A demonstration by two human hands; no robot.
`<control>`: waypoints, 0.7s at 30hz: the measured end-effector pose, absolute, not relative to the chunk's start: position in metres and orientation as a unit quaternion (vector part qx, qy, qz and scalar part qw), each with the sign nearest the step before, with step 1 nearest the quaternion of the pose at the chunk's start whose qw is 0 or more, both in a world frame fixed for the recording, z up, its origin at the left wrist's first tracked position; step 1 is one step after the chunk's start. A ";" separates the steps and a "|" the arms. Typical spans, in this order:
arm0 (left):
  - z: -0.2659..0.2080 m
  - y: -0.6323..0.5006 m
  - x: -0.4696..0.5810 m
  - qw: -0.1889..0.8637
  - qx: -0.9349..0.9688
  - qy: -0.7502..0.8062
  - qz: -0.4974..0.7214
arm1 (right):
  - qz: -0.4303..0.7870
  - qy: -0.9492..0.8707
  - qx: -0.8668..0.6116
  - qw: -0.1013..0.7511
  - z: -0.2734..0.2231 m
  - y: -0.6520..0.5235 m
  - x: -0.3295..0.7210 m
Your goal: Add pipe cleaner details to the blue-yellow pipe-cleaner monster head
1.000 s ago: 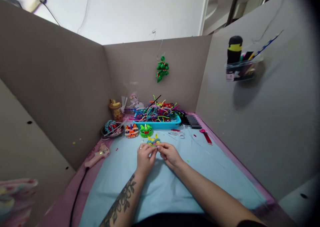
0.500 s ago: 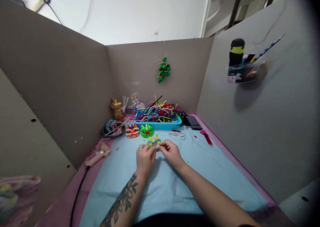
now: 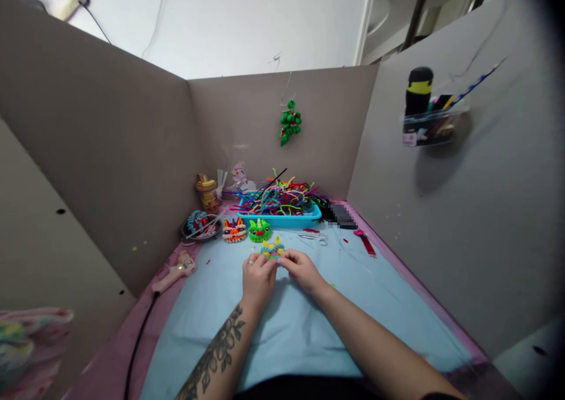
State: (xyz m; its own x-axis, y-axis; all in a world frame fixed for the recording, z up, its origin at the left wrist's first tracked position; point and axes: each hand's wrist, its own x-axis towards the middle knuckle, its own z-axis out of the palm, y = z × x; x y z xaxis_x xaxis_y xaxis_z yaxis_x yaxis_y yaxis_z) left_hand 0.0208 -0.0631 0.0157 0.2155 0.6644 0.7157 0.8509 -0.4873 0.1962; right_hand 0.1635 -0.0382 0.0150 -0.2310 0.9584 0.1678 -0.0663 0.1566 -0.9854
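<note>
Both hands meet over the middle of the blue cloth, at a small blue-and-yellow pipe-cleaner figure [image 3: 272,248] with yellow ear-like tips. My left hand [image 3: 259,275] is closed, its fingers pinching the near side of the figure. My right hand [image 3: 302,269] is closed too, thumb and forefinger pressed together at the figure's right edge. The fingers hide the figure's lower part. Just beyond stand two finished-looking pipe-cleaner heads, an orange one [image 3: 233,230] and a green one [image 3: 259,230].
Behind is a blue tray [image 3: 282,220] heaped with pipe cleaners. Scissors [image 3: 314,237], a phone [image 3: 343,216] and a red-handled tool [image 3: 365,242] lie to the right. A glue gun [image 3: 174,272] and a dark bowl [image 3: 200,230] are on the left. Grey partitions [image 3: 269,123] enclose three sides.
Both hands stay at the blue-and-yellow figure. My right fingers have shifted slightly, pressing closer together; the rest of the scene moves only a little with the camera.
</note>
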 end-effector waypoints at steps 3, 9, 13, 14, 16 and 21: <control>0.015 -0.063 0.022 0.124 -0.767 -0.500 -0.382 | 0.637 -0.508 -0.354 0.459 0.012 -0.037 0.163; 0.016 -0.063 0.022 0.127 -0.769 -0.501 -0.375 | 0.659 -0.505 -0.353 0.431 0.007 -0.030 0.169; 0.015 -0.061 0.019 0.115 -0.758 -0.516 -0.383 | 0.390 -0.645 -0.409 0.515 0.010 -0.031 0.173; 0.015 -0.061 0.018 0.110 -0.756 -0.518 -0.385 | 0.311 -0.680 -0.410 0.522 0.011 -0.033 0.174; 0.014 -0.061 0.018 0.100 -0.758 -0.516 -0.385 | 0.191 -0.741 -0.390 0.512 0.012 -0.036 0.174; 0.013 -0.062 0.020 0.089 -0.772 -0.510 -0.369 | 0.039 -0.818 -0.362 0.446 0.010 -0.041 0.172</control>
